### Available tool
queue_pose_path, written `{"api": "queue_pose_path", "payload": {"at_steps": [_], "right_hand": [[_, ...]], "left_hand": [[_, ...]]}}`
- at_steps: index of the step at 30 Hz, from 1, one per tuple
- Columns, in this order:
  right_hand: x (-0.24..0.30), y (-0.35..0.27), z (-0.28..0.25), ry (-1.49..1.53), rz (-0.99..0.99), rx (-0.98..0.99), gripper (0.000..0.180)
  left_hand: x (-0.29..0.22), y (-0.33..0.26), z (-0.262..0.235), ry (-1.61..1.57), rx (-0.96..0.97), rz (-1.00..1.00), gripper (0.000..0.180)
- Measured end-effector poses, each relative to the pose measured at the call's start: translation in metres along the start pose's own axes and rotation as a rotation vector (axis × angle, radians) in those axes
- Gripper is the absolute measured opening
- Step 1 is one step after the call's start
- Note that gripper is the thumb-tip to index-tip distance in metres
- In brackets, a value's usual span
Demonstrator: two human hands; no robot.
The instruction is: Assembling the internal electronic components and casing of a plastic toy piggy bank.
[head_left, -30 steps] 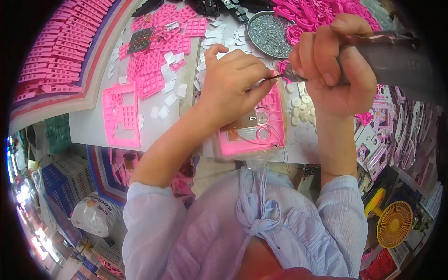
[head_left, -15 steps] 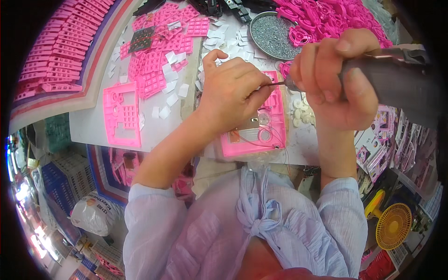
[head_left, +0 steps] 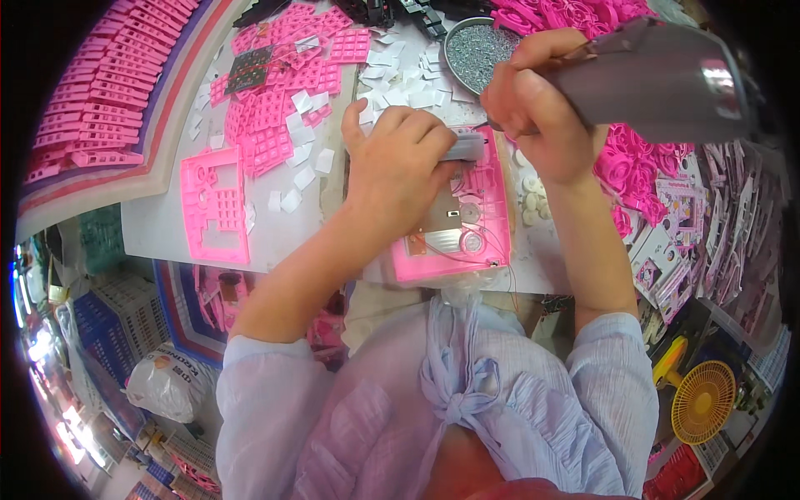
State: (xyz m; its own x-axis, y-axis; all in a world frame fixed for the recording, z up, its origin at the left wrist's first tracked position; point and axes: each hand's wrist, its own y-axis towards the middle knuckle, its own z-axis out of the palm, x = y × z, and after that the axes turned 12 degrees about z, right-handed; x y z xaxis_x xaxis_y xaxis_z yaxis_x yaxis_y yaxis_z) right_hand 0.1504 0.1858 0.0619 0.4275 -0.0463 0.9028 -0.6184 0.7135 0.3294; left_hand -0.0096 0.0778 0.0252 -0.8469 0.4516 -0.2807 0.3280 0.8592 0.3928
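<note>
A pink plastic housing (head_left: 497, 200) lies on the work table in front of me, with a brownish board (head_left: 442, 217), clear round parts and thin wires inside. My left hand (head_left: 396, 162) rests over its left side, thumb and fingers closed around a short grey cylindrical piece (head_left: 465, 148). Whether that piece is fixed to the housing I cannot tell. My right hand (head_left: 537, 112) grips a dark grey power screwdriver (head_left: 658, 79), held above the housing's upper right and tilted sideways. Its tip is mostly hidden by my fingers.
A round dish of screws (head_left: 477, 54) stands beyond the housing. White paper pieces (head_left: 400, 79) and pink button grids (head_left: 271, 125) cover the table's left and middle. Another pink housing (head_left: 217, 204) lies left. White round parts (head_left: 533, 196) sit right, near printed panels (head_left: 667, 267).
My right hand has lifted the screwdriver up and left, drawing its bit away from the housing. The grey cylindrical piece now shows at my left fingertips.
</note>
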Motion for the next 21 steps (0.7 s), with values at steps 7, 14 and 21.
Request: {"api": "queue_pose_path", "payload": {"at_steps": [7, 14, 21], "right_hand": [[-0.018, -0.002, 0.001, -0.022, 0.056, -0.017, 0.009], [-0.012, 0.004, 0.007, -0.371, 0.062, -0.03, 0.013], [0.022, 0.011, -0.073, -0.125, 0.344, 0.019, 0.057]], "left_hand": [[0.002, -0.003, 0.005, -0.051, -0.053, -0.012, 0.026], [0.011, 0.009, 0.004, -0.298, 0.049, 0.017, 0.029], [0.008, 0.004, -0.044, -0.361, -0.083, 0.109, 0.039]]}}
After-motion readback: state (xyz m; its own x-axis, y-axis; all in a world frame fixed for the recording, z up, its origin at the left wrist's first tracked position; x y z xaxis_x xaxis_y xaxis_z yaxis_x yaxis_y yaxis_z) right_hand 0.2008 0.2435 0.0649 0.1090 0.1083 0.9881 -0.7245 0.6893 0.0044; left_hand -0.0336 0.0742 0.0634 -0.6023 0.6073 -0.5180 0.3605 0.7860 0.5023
